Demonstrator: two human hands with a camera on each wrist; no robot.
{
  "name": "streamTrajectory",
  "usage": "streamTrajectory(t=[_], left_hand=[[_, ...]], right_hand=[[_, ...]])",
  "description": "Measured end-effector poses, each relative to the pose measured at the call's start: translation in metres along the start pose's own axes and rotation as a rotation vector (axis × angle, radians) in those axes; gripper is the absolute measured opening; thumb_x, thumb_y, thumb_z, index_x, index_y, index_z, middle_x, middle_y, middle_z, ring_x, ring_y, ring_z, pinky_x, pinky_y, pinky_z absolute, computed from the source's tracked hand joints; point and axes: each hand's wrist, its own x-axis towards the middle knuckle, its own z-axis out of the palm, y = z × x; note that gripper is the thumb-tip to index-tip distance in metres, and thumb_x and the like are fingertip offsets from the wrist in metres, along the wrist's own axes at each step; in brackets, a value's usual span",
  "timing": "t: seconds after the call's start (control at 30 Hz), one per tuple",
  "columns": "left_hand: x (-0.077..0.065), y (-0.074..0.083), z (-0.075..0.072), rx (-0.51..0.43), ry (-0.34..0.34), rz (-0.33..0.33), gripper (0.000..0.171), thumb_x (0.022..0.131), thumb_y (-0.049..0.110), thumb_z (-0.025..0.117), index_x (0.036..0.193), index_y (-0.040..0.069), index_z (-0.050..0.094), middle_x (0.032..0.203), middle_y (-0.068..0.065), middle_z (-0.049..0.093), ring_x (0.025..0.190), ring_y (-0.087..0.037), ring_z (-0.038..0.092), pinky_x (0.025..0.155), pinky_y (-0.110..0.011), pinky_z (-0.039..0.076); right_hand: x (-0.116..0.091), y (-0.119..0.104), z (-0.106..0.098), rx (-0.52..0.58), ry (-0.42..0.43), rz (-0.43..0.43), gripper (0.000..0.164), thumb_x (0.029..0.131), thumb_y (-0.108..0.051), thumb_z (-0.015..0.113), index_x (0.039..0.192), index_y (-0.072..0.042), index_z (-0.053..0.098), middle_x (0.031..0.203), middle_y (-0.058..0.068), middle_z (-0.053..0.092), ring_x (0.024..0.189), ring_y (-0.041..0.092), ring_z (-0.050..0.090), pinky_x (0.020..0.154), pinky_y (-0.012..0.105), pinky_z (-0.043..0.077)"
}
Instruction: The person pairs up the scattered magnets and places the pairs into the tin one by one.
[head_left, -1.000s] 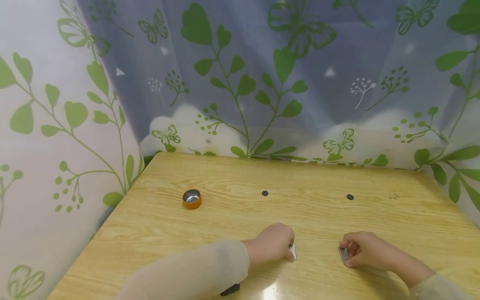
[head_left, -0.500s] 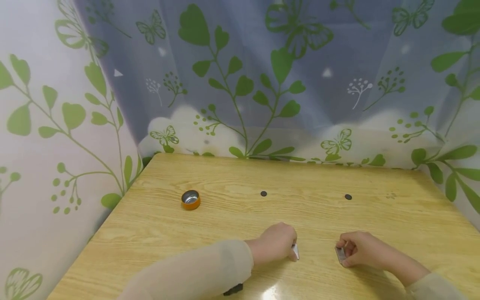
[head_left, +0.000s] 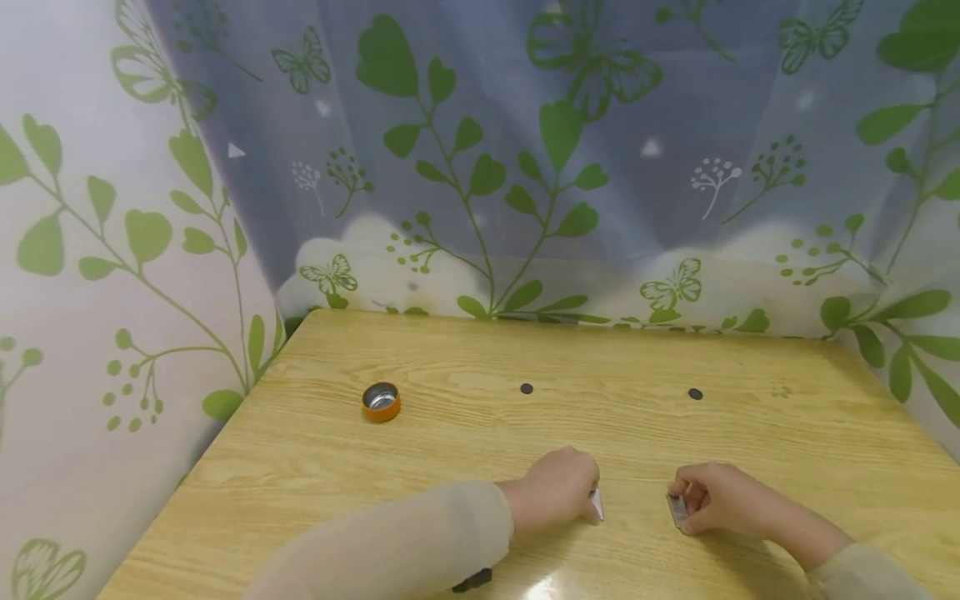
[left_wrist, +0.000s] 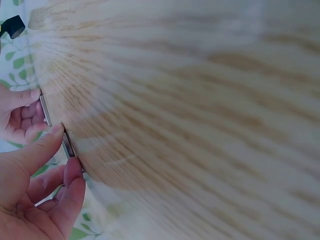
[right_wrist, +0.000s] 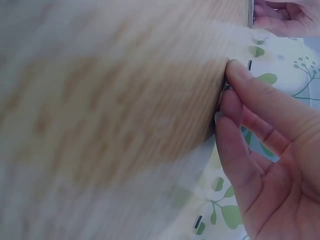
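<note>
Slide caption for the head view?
Left hand and right hand each grip a flat piece; orange bowl and two dark discs sit beyond.

Bowl left, discs behind apparent plates.

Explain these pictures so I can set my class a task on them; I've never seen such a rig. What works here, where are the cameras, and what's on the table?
There is no machine, just a person's bare hands: the left grip and the right grip. The wide view comes from a camera worn on the head, looking forward and down. The two close-ups come from wrist cameras, so the table looks tipped there.

Each grip pinches one small, thin, flat piece: the left piece and the right piece, with a gap between them.

Farther away lie two small dark discs. An orange bowl with a shiny inside stands toward the person's left. Behind hangs a leafy backdrop.
</note>
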Motion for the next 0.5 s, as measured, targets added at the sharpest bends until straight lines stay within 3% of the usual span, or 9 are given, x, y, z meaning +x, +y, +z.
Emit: streamTrajectory(t=[0.5], left_hand=[[0.0033,0.0046,0.0019,0.0,0.001,-0.001,0.03,0.071,0.027,0.081,0.059,0.014,0.058,0.055,0.009,0.049,0.049,-0.006,0.037,0.047,-0.017,0.035]], right_hand=[[0.0051,-0.0056,0.0036,-0.016,0.005,-0.013,0.026,0.072,-0.014,0.079,0.089,-0.008,0.06,0.072,-0.006,0.056,0.064,0.004,0.049,0.055,0.025,0.043]])
